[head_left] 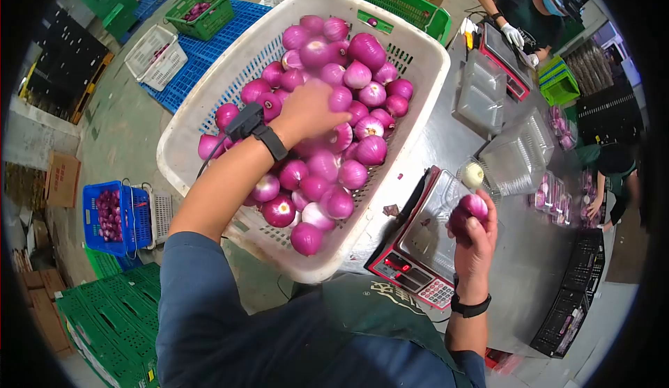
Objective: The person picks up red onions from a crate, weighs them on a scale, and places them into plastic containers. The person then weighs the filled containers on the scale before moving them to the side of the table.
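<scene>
A large white plastic basket (428, 81) holds many peeled red onions (371, 150). My left hand (311, 111) is over the onions inside it, fingers bent down among them and partly blurred; what they hold, if anything, I cannot make out. On the right, my right hand (479, 238) grips a red onion (474, 207) above the edge of a red digital scale (418, 281). A pale onion (472, 174) lies just beyond that hand, beside a clear plastic tray (496, 179).
Stacked clear trays (519, 152) and packed onions (550, 196) stand on the metal table (505, 276). A gloved co-worker (519, 5) is beside a second scale (503, 57); another person (617, 172) is at the far right. Green crates (115, 325) stand lower left.
</scene>
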`<state>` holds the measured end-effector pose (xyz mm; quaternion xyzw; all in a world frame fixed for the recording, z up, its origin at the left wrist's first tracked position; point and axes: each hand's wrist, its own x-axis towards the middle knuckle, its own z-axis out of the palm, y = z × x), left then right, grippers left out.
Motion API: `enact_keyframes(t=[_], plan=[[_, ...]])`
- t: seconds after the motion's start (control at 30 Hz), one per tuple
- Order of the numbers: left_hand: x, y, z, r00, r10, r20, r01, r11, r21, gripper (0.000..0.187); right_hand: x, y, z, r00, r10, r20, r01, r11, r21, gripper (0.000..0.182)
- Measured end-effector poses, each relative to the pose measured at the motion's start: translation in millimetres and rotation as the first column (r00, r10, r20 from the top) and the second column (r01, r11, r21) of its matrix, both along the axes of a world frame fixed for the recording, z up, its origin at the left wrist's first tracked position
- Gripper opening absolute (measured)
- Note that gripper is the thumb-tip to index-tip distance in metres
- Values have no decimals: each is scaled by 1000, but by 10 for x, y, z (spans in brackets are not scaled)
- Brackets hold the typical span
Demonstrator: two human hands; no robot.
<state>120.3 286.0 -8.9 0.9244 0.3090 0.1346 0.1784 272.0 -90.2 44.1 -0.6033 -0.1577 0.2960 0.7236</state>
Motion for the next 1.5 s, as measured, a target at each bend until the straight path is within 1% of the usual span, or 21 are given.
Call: enact_keyframes(t=[0.1, 0.17, 0.27, 0.37, 0.43, 0.5, 0.53, 0.63, 0.67, 0.77, 0.87, 0.97, 1.1, 1.13, 1.17, 1.23, 1.3, 1.37, 1.43, 1.47, 1.5], plan=[[-10, -33, -351, 998, 3, 58, -7, 998, 64, 49, 27, -221, -47, 990, -41, -137, 39, 999, -18, 72], [26, -41, -360, 994, 11, 113, -22, 995, 100, 44, 10, -298, -92, 988, -77, -131, 75, 997, -20, 77], [17, 29, -116, 994, -72, 84, 91, 965, -246, 31, -13, -374, -103, 985, -68, -156, 72, 997, 25, 82], [80, 66, -63, 987, -157, 24, 139, 783, -606, 22, -67, -399, -97, 991, -51, -128, 54, 998, 20, 88], [104, 39, -160, 967, -246, 65, 230, 732, -641, 20, -78, -409, -130, 993, -50, -105, 49, 999, -16, 91], [167, -131, -193, 971, -239, -2, 162, 662, -732, 24, -91, -410, -81, 994, -24, -103, 19, 998, -55, 92], [160, -240, 11, 952, -297, -73, 172, 718, -675, 37, -103, -424, -67, 995, -12, -103, 4, 997, -77, 93], [185, -425, -20, 918, -390, -67, 359, 893, -270, 55, -88, -523, -118, 997, -8, -75, 1, 995, -101, 88], [245, -466, 42, 891, -413, -187, 346, 886, -307, 66, -88, -537, -128, 998, -23, -67, 16, 995, -101, 87], [370, -621, 90, 828, -408, -383, 335, 910, -246, 65, -73, -608, -133, 997, -72, -36, 68, 992, -102, 82], [334, -664, 127, 859, -376, -347, 298, 919, -258, 67, -45, -732, -151, 994, -110, -8, 109, 990, -88, 78], [28, -642, 339, 817, -487, -310, 416, 869, -268, 68, -2, -901, -171, 990, -143, 14, 143, 988, -51, 78], [-300, -869, 764, 587, -627, -511, 372, 770, -518, 77, -12, -907, -125, 980, -196, 17, 197, 980, -35, 83], [-408, -956, 566, 592, -607, -530, 451, 795, -406, 78, -10, -897, -151, 979, -201, 44, 203, 977, -60, 84], [-459, -1051, 400, 625, -561, -543, 422, 828, -369, 76, 10, -916, -167, 973, -217, 77, 224, 971, -87, 86], [-382, -1203, 372, 668, -475, -573, 326, 879, -349, 69, 42, -958, -173, 967, -197, 163, 228, 953, -201, 91], [-356, -1235, 319, 689, -470, -552, 353, 882, -311, 65, 38, -990, -154, 961, -168, 218, 218, 949, -229, 90], [-407, -1197, 288, 734, -494, -466, 363, 865, -346, 68, 119, -1133, -281, 875, -105, 473, 293, 892, -344, 87], [-425, -1071, 419, 821, -487, -299, 268, 790, -552, 66, 112, -1153, -169, 816, -104, 569, 350, 872, -342, 86], [-421, -1063, 641, 885, -351, -305, -11, 639, -769, 68, 132, -1205, -164, 794, -95, 601, 364, 866, -344, 85], [-500, -969, 646, 949, -281, -142, 5, 465, -886, 63, 149, -1250, -168, 771, -83, 631, 375, 861, -344, 85]])
